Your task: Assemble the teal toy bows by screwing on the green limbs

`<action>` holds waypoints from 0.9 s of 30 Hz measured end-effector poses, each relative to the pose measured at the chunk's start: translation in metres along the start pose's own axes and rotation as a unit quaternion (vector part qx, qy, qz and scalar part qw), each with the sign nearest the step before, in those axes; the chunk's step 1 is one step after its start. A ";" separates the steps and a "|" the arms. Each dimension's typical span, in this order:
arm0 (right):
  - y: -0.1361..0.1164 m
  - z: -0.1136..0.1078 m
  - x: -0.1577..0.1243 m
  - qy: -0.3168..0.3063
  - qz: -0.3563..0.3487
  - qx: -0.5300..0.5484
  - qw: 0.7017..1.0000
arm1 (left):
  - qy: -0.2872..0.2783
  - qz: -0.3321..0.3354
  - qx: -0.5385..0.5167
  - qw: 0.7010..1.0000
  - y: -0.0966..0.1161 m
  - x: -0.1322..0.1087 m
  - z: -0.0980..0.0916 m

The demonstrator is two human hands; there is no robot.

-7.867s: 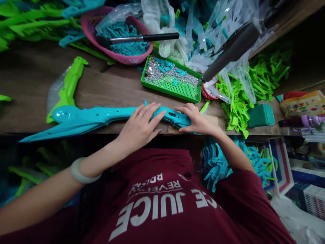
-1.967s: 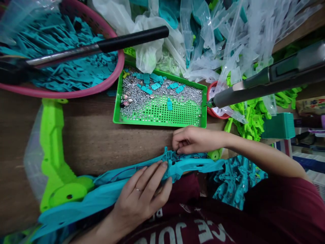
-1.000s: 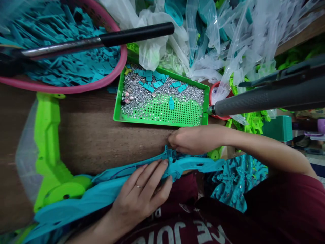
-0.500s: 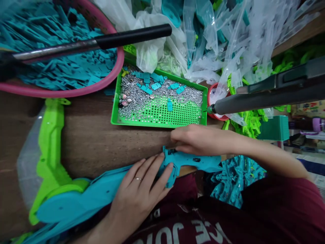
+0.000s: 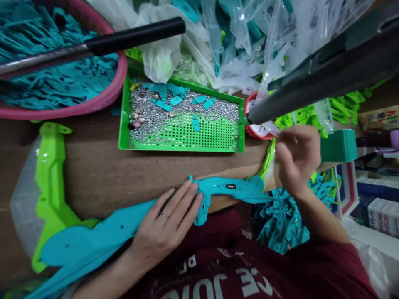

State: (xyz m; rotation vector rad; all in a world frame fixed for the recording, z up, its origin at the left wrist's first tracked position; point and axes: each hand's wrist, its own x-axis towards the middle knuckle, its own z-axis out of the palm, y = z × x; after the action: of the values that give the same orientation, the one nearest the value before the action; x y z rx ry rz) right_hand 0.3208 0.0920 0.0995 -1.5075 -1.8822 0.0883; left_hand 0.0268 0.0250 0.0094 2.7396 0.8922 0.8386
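A long teal plastic toy piece (image 5: pixel 121 226), with a grip-like bend and lime-green sections, lies along the near edge of the table. Across its middle my left hand (image 5: pixel 165 224) rests flat, ring on one finger, fingers stretched over it; the thumb is hidden. My right hand (image 5: pixel 297 155) is raised to the right, off the toy, somewhat blurred. Its fingers curl loosely with the thumb apart, and I see no tool in it. Just above it hangs a dark powered screwdriver (image 5: pixel 286 99), its tip pointing left near the green tray (image 5: pixel 181 148) of screws.
A pink basket (image 5: pixel 120 79) full of teal parts is at the upper left, with a black-handled bar (image 5: pixel 137 35) across it. Clear plastic parts (image 5: pixel 240 54) pile up behind the tray. By the screwdriver tip sits a red basket (image 5: pixel 254 131). Teal parts (image 5: pixel 283 220) hang lower right.
My right hand has left the teal toy and moved right and up toward the screwdriver. My left hand stays on the toy. The whole view has shifted slightly.
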 end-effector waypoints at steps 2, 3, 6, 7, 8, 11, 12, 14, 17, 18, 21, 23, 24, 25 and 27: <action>0.011 0.008 0.024 0.018 0.047 0.063 0.997 | 0.008 0.025 -0.011 1.000 0.000 0.001 0.002; 0.015 0.013 0.036 -0.019 0.054 0.116 0.992 | 0.009 0.040 -0.010 0.999 0.000 0.002 0.002; 0.013 0.027 0.070 -0.137 0.027 0.296 0.945 | 0.009 0.062 0.025 0.998 0.005 0.004 0.001; 0.009 0.033 0.079 -0.154 0.016 0.343 0.926 | 0.007 0.057 0.036 0.998 0.006 0.004 0.000; 0.004 0.041 0.086 -0.160 0.011 0.382 0.910 | 0.007 0.052 0.043 0.998 0.008 0.004 0.000; -0.018 0.072 0.096 -0.166 0.026 0.467 0.868 | 0.021 0.042 0.062 0.997 0.011 0.001 0.003; -0.026 0.086 0.096 -0.163 0.034 0.491 0.855 | 0.027 0.042 0.069 0.996 0.012 0.000 0.005; -0.041 0.114 0.091 -0.128 0.045 0.525 0.840 | 0.039 0.040 0.080 0.995 0.013 -0.002 0.008; -0.056 0.148 0.079 -0.052 0.055 0.533 0.842 | 0.052 0.037 0.070 0.995 0.013 -0.003 0.010; -0.058 0.156 0.075 -0.044 0.060 0.527 0.846 | 0.055 0.037 0.065 0.996 0.012 -0.003 0.010; -0.060 0.171 0.070 -0.060 0.069 0.504 0.859 | 0.059 0.042 0.061 0.995 0.011 -0.002 0.009; -0.060 0.175 0.069 -0.084 0.072 0.491 0.864 | 0.056 0.038 0.060 0.996 0.011 -0.003 0.008; -0.060 0.176 0.070 -0.097 0.075 0.486 0.866 | 0.054 0.034 0.059 0.996 0.012 -0.003 0.007; -0.060 0.177 0.070 -0.109 0.078 0.483 0.865 | 0.051 0.029 0.057 0.997 0.012 -0.003 0.007; -0.061 0.179 0.070 -0.122 0.075 0.492 0.859 | 0.046 0.020 0.053 0.997 0.014 -0.004 0.006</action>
State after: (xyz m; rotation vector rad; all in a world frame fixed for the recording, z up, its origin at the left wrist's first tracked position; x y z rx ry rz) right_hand 0.1657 0.1995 0.0279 -0.9104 -1.4711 1.1746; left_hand 0.0348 0.0119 0.0065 2.8380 0.9279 0.9586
